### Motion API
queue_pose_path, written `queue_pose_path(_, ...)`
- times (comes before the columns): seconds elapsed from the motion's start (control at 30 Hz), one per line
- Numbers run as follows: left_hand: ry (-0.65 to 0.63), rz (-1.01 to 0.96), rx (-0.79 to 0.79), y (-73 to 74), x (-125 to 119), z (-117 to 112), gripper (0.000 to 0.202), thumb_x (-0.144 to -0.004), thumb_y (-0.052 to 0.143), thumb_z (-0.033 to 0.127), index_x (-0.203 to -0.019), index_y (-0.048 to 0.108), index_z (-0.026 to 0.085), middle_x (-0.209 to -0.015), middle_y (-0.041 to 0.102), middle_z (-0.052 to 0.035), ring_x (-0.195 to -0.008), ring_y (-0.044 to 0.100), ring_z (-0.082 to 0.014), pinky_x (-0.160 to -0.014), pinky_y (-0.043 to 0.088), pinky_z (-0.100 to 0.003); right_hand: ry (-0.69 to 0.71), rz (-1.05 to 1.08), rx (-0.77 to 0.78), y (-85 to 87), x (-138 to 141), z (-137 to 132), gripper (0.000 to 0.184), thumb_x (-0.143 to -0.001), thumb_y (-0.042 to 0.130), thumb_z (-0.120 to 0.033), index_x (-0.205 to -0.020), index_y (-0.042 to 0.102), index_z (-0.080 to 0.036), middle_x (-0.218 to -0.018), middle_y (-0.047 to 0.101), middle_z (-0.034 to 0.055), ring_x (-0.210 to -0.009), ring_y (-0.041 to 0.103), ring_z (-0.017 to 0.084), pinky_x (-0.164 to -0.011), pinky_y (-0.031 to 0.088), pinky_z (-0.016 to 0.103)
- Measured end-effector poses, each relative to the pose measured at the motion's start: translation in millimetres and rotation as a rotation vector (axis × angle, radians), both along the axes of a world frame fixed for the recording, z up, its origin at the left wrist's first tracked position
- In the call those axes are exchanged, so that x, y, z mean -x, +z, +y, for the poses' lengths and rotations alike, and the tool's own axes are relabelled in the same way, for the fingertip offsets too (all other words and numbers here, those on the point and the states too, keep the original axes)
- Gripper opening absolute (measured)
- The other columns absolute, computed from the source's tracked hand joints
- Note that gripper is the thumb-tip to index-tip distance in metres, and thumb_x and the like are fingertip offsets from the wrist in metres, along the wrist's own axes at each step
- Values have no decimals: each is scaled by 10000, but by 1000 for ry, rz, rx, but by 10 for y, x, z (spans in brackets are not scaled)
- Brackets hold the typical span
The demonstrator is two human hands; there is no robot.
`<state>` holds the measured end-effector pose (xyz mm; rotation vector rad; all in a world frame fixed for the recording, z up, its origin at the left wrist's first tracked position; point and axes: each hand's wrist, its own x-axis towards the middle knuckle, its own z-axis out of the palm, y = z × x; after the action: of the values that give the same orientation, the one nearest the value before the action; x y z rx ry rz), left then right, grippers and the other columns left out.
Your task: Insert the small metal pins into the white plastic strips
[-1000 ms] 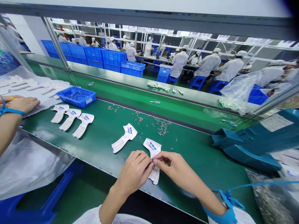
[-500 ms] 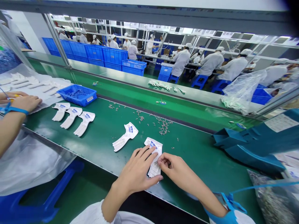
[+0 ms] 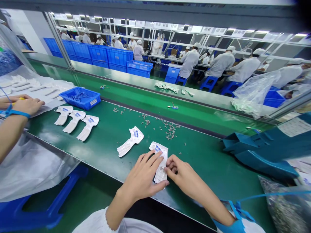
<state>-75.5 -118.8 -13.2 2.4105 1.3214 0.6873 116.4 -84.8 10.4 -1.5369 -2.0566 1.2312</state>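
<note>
A white plastic handle shell (image 3: pixel 160 165) with blue parts in its wider end lies on the green bench in front of me. My left hand (image 3: pixel 143 174) rests over its left side, fingers stretched and spread. At the shell's right edge is my right hand (image 3: pixel 181 171), its fingers curled and thumb and forefinger pinched beside small metal pieces in the shell. Whatever the pinch holds is too small or hidden to make out. Another such shell (image 3: pixel 130 141) lies to the left. Small metal parts (image 3: pixel 171 131) are scattered beyond my hands.
Three more shells (image 3: pixel 87 127) lie farther left, near a blue tray (image 3: pixel 81 97) of small blue parts. A co-worker's hands (image 3: pixel 28 105) are at the left edge. Behind the bench runs a green conveyor (image 3: pixel 136 97). Teal bins (image 3: pixel 262 155) and a plastic bag (image 3: pixel 284 207) stand at right.
My right hand's curled fingers have shifted slightly at the shell's edge, while my left hand stays over it. Small items on the conveyor have moved to the right.
</note>
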Motion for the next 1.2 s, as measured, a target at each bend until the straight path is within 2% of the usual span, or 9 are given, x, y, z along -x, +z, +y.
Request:
queue_pose_path(0.23, 36, -23, -25, -41, 36, -7, 627, -918, 591, 457, -1465, 369, 249, -1483, 469, -89, -1408, 346, -344, -1056, 457, -528, -284, 478, 421, -8, 101, -24, 506, -736, 709, -494, -1107, 505, -217, -775, 616, -4, -806, 643, 205, -727, 548, 338)
queue_pose_path(0.37, 41, -37, -14, -61, 49, -9, 656, -914, 599, 476, -1480, 357, 247, -1499, 451, -82, -1420, 324, -346, -1070, 459, -534, -174, 461, 337, -70, 174, -12, 443, -769, 698, -535, -1004, 631, -165, -800, 611, 11, -657, 579, 150, -634, 496, 295)
queue_pose_path(0.5, 50, -31, 5, -80, 36, -7, 677, -914, 597, 483, -1490, 339, 238, -1523, 420, -80, -1437, 298, -343, -1065, 470, -534, -113, 436, 255, -122, 192, 11, 384, -830, 650, -545, -940, 639, -177, -795, 622, 14, -639, 553, 142, -590, 450, 270)
queue_pose_path(0.7, 100, -22, -77, -40, 45, -33, 671, -925, 590, 450, -1508, 326, 250, -1568, 345, -81, -1455, 261, -358, -1070, 460, -538, -138, 584, 420, 26, 214, 5, 402, -759, 741, -545, -901, 625, -187, -674, 535, -43, -606, 528, 116, -598, 468, 243)
queue_pose_path(0.83, 249, -33, -170, -89, 77, -44, 619, -961, 532, 376, -1524, 300, 263, -1595, 287, -71, -1462, 250, -357, -1065, 462, -528, -181, 591, 436, 28, 165, 454, 377, -742, 763, -505, -871, 653, -168, -758, 662, 24, -733, 657, 173, -734, 560, 309)
queue_pose_path(0.97, 391, -68, -222, -252, 43, 9, 517, -962, 517, 352, -1460, 407, 267, -1560, 359, -80, -1436, 311, -354, -1006, 510, -529, -270, 510, 132, 24, 72, 1341, 259, -841, 652, -404, -809, 674, -148, -819, 727, 99, -821, 708, 210, -860, 568, 378)
queue_pose_path(1.03, 435, -88, -245, -305, 11, 32, 437, -962, 510, 341, -1391, 486, 264, -1543, 383, -83, -1428, 319, -356, -1005, 502, -547, -309, 500, 37, 40, -21, 1701, 234, -873, 597, -363, -861, 680, -144, -925, 733, 124, -906, 702, 212, -922, 540, 387)
queue_pose_path(1.1, 467, -104, -258, -305, -2, 34, 380, -963, 497, 313, -1338, 531, 260, -1522, 408, -87, -1425, 319, -354, -1006, 493, -554, -360, 452, -58, 35, -170, 1869, 216, -859, 595, -333, -909, 688, -144, -1029, 717, 143, -1006, 672, 232, -965, 505, 410)
queue_pose_path(1.2, 473, -89, -279, -236, 68, 14, 351, -956, 486, 267, -1302, 545, 265, -1483, 449, -89, -1415, 328, -345, -1012, 472, -571, -368, 351, -158, -21, -480, 1736, 209, -810, 632, -287, -959, 714, -164, -1107, 700, 133, -1092, 617, 274, -1008, 451, 452)
